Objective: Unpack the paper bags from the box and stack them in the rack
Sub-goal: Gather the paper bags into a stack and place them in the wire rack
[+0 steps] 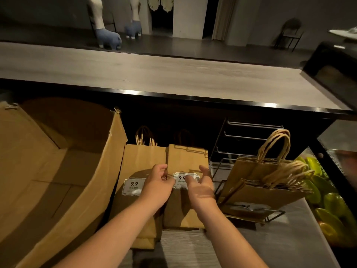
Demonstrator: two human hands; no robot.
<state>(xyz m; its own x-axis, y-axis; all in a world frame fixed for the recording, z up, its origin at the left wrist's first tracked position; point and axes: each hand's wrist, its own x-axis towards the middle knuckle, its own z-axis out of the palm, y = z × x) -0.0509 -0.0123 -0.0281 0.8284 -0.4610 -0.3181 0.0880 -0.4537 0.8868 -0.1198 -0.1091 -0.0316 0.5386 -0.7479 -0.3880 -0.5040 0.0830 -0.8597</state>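
Two stacks of flat brown paper bags lie side by side on the counter, each topped by a white "9.9" label. My left hand (159, 180) has its fingers curled at the left edge of the right stack (187, 157), over the seam with the left stack (142, 159); whether it pinches a bag I cannot tell. On that stack's label rests my right hand (201, 182), fingers relaxed. A large open cardboard box (58, 171) stands at the left. The black wire rack (249, 138) at the right holds several bags (257, 176) leaning with handles up.
A raised wooden bar top (154, 74) with a black edge runs across behind the bags. A glass display case (328, 200) with green and yellow items sits at the far right. Grey counter surface (193, 246) shows in front of the stacks.
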